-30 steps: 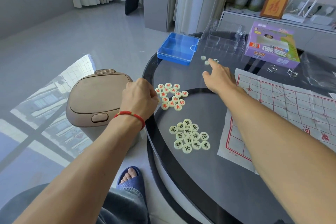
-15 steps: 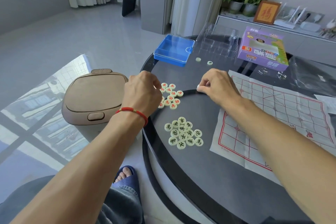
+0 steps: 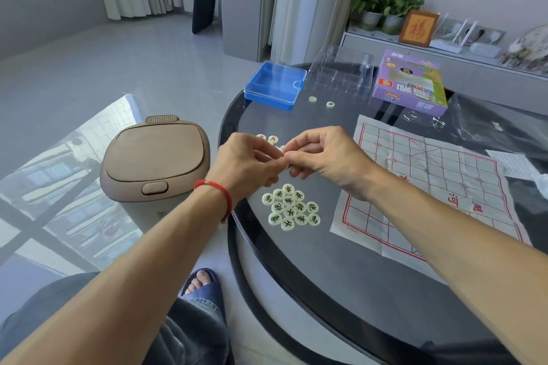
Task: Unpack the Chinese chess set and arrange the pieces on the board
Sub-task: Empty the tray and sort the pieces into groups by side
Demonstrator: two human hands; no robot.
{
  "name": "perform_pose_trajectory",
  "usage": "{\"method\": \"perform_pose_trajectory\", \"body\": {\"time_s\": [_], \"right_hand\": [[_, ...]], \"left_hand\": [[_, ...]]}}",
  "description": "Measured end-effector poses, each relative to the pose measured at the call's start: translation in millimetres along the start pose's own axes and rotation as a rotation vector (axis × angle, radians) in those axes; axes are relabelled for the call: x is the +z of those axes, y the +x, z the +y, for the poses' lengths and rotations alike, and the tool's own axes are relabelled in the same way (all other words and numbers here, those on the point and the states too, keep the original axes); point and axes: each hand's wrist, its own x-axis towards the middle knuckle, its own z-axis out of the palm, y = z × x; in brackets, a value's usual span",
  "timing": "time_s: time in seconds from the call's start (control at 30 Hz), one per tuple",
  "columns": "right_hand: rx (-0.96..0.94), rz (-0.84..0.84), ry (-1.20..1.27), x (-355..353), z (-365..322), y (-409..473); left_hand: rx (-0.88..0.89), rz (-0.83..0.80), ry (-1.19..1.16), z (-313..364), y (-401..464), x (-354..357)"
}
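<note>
My left hand (image 3: 247, 163) and my right hand (image 3: 321, 155) meet fingertip to fingertip above the dark round table (image 3: 341, 284). Between the curled fingers both pinch a small cream chess piece (image 3: 283, 148), mostly hidden. Just behind the hands lie red-lettered pieces (image 3: 272, 138), largely covered by my left hand. A tight cluster of black-lettered pieces (image 3: 292, 207) sits in front of the hands. Two loose pieces (image 3: 312, 99) lie farther back. The paper board (image 3: 430, 175) with red lines lies unfolded to the right, with no pieces on it.
A blue lidded box (image 3: 274, 86), a clear plastic tray (image 3: 341, 74) and the purple game carton (image 3: 409, 83) stand at the table's far side. Small metal rings (image 3: 437, 122) and a plastic bag (image 3: 489, 124) lie right of them. A brown bin (image 3: 154, 157) stands left of the table.
My right hand drew back from the far loose pieces, where three lay and two remain, carrying one to my left hand. My left hand lifted off the red pile to meet it.
</note>
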Motion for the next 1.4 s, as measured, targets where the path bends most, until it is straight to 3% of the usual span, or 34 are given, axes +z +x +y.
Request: {"method": "perform_pose_trajectory", "body": {"time_s": [0.07,0.23,0.37,0.57,0.83,1.13,1.4], "right_hand": [[0.018,0.018,-0.103,2,2,3],[0.021,0.380,-0.776,-18,31,34],[0.168,0.394,-0.944,-34,47,66],[0.304,0.452,-0.815,-47,66,110],[0.380,0.413,-0.944,-60,72,141],[-0.021,0.504,-0.846,-53,78,98],[-0.245,0.297,-0.713,-30,55,41]], "left_hand": [[-0.037,-0.018,0.112,-1,-2,-7],[-0.014,0.009,0.495,-13,-5,-16],[-0.053,-0.064,0.585,-19,-8,-18],[-0.060,-0.116,0.546,-19,-12,-19],[-0.053,-0.177,0.594,-15,-11,-16],[-0.155,-0.301,0.514,-6,-7,-19],[-0.074,-0.028,0.345,0,-2,-13]]}}
